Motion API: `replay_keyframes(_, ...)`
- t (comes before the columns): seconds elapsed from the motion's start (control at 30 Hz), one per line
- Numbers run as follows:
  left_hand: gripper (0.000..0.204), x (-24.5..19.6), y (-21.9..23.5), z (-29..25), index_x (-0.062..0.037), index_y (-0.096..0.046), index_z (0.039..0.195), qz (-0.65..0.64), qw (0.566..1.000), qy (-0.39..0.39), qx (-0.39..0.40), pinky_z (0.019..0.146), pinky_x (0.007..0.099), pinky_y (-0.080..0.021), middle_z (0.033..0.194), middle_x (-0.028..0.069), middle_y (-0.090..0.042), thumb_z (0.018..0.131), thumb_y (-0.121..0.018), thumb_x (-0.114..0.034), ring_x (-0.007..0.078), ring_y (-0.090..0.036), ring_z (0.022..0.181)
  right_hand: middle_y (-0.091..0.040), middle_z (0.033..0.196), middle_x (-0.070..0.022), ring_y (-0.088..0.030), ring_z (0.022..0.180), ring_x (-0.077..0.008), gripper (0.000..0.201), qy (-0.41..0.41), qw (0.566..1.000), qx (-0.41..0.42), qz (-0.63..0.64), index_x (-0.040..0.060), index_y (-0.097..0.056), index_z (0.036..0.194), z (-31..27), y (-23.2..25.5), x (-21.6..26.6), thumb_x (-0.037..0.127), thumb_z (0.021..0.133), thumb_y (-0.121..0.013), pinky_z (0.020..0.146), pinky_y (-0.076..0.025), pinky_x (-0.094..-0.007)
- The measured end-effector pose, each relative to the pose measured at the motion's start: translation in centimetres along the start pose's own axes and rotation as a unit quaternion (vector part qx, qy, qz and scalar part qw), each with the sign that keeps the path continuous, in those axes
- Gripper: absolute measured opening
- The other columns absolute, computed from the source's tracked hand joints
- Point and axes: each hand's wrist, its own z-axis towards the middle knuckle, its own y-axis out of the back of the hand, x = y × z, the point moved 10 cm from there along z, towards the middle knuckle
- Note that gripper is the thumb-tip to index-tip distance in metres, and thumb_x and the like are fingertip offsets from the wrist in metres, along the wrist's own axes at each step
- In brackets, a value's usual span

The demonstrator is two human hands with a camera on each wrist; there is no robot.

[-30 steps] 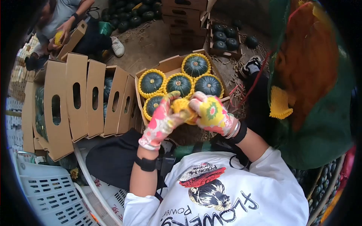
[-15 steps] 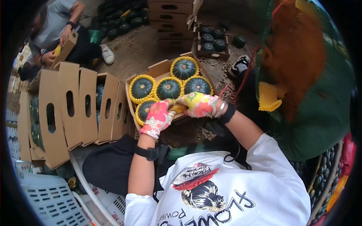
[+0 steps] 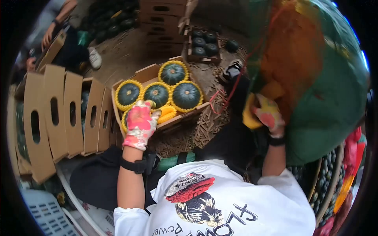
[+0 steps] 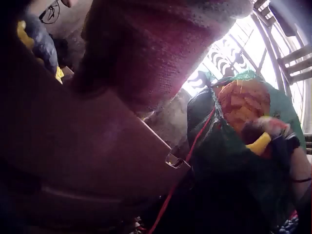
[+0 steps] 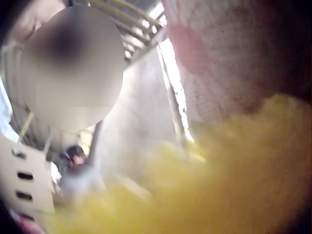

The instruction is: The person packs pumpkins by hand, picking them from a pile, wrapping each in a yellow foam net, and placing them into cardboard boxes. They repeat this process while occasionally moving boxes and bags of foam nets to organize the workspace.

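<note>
Dark green squashes (image 3: 173, 74) in yellow foam nets sit in an open cardboard box (image 3: 136, 75). My left hand (image 3: 139, 122), in a flowered glove, is over the box's near left corner, its thumb beside a yellow foam net (image 3: 168, 113) at the near side. It covers most of the near left squash, and I cannot tell how its fingers lie there. At the green sack (image 3: 323, 133) on the right, my gloved right hand (image 3: 271, 116) grips a yellow foam net (image 3: 249, 114). That net (image 5: 234, 180) fills the lower right wrist view.
Upright cardboard boxes (image 3: 53, 114) with handle holes line the left. A box of bare squashes (image 3: 204, 59) and stacked cartons (image 3: 161, 29) are at the back. A white crate (image 3: 41, 210) stands at lower left, and another person's arm (image 3: 51, 31) shows at upper left.
My right hand has left the box and moved right to the sack, where it now grips a foam net. My left hand stays at the box's near side. The whole view has shifted rightward.
</note>
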Motion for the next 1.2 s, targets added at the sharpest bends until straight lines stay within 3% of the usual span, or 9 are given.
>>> replay_keyframes(0.33, 0.046, -11.1, 0.7, -3.4, -0.0042, -0.057, 0.124, -0.626, 0.747, 0.110, 0.195, 0.087, 0.0319, -0.049, 0.112, 0.0122, -0.064, 0.079, -0.067, -0.001, 0.0205, -0.063, 0.102, -0.058, 0.102, -0.0170, -0.059, 0.096, -0.0335, 0.029, 0.252, 0.854, 0.136, 0.434, 0.0018, -0.056, 0.097, 0.3, 7.5, 21.2, 0.005, 0.069, -0.061, 0.081, -0.049, -0.0359)
replay_keyframes(0.47, 0.036, -7.4, 2.2, -3.9, 0.0003, -0.058, 0.120, -0.430, 0.890, 0.064, 0.139, 0.084, 0.0285, -0.050, 0.115, 0.0098, -0.063, 0.084, -0.060, 0.003, 0.0164, -0.062, 0.102, -0.061, 0.108, -0.0085, -0.057, 0.101, -0.0126, 0.035, 0.093, 0.548, 0.359, 0.750, -0.0005, -0.058, 0.115, 0.5, 0.0, 23.4, 0.008, 0.082, -0.065, 0.088, -0.046, -0.0293)
replay_keyframes(0.63, 0.019, -5.2, -0.7, -4.5, 0.0021, -0.059, 0.106, -0.331, 0.919, 0.057, 0.207, 0.066, 0.0268, -0.051, 0.100, 0.0087, -0.064, 0.087, -0.053, 0.002, 0.0143, -0.062, 0.070, -0.063, 0.102, -0.0031, -0.058, 0.097, -0.0154, 0.025, 0.152, 0.576, 0.312, 0.740, -0.0020, -0.062, 0.105, 2.1, -0.7, 24.7, 0.016, 0.088, -0.063, 0.088, -0.047, -0.0299)
replay_keyframes(0.7, 0.026, -5.9, -5.1, -7.3, 0.0010, -0.058, 0.112, -0.786, 0.359, 0.373, 0.338, 0.060, 0.0270, -0.050, 0.094, 0.0053, -0.063, 0.086, -0.058, -0.003, 0.0126, -0.057, 0.063, -0.065, 0.098, -0.0041, -0.060, 0.094, -0.0152, 0.026, 0.015, 0.501, 0.200, 0.842, -0.0023, -0.061, 0.108, 5.4, -1.5, 20.7, 0.016, 0.091, -0.060, 0.087, -0.048, -0.0288)
replay_keyframes(0.73, 0.030, -4.7, -4.3, -5.2, 0.0009, -0.057, 0.115, -0.743, 0.543, 0.278, 0.274, 0.064, 0.0261, -0.050, 0.098, 0.0063, -0.063, 0.086, -0.059, -0.003, 0.0117, -0.059, 0.070, -0.064, 0.103, -0.0059, -0.060, 0.095, -0.0145, 0.029, -0.032, 0.349, 0.208, 0.913, -0.0021, -0.059, 0.112, 5.7, -0.7, 21.0, 0.015, 0.089, -0.062, 0.087, -0.048, -0.0273)
replay_keyframes(0.8, 0.038, -4.6, -0.1, -2.1, 0.0005, -0.054, 0.121, -0.549, 0.827, 0.059, 0.111, 0.073, 0.0243, -0.051, 0.105, 0.0081, -0.064, 0.084, -0.061, -0.002, 0.0099, -0.063, 0.082, -0.064, 0.107, -0.0063, -0.060, 0.098, -0.0138, 0.033, 0.082, 0.415, 0.297, 0.856, -0.0017, -0.058, 0.114, 5.2, -1.3, 22.8, 0.015, 0.086, -0.066, 0.088, -0.047, -0.0274)
replay_keyframes(0.87, 0.021, -0.7, -1.7, -1.7, -0.0014, -0.060, 0.097, -0.639, 0.739, 0.214, -0.006, 0.075, 0.0317, -0.051, 0.093, 0.0041, -0.065, 0.077, -0.066, -0.001, 0.0147, -0.063, 0.088, -0.065, 0.103, -0.0077, -0.063, 0.094, -0.0219, 0.032, 0.108, 0.520, 0.298, 0.793, 0.0026, -0.060, 0.109, 5.1, 0.2, 25.2, 0.015, 0.081, -0.070, 0.083, -0.049, -0.0341)
replay_keyframes(0.93, 0.024, 1.1, 0.4, -0.4, -0.0016, -0.056, 0.092, -0.105, 0.987, 0.113, -0.036, 0.069, 0.0354, -0.049, 0.082, 0.0028, -0.062, 0.072, -0.069, -0.002, 0.0182, -0.062, 0.080, -0.064, 0.095, -0.0125, -0.062, 0.086, -0.0332, 0.025, 0.130, 0.879, 0.042, 0.457, 0.0076, -0.060, 0.097, 8.7, 0.9, 21.7, 0.007, 0.073, -0.070, 0.076, -0.050, -0.0410)
replay_keyframes(1.2, 0.047, 3.0, -0.5, 4.0, 0.0026, -0.045, 0.127, -0.540, 0.816, 0.192, 0.077, 0.093, 0.0274, -0.045, 0.115, 0.0091, -0.058, 0.084, -0.064, -0.005, 0.0149, -0.057, 0.106, -0.059, 0.102, -0.0165, -0.062, 0.086, -0.0294, 0.053, 0.350, 0.774, -0.006, 0.527, 0.0015, -0.053, 0.119, 10.6, 1.6, 26.3, 0.028, 0.076, -0.072, 0.073, -0.052, -0.0364)
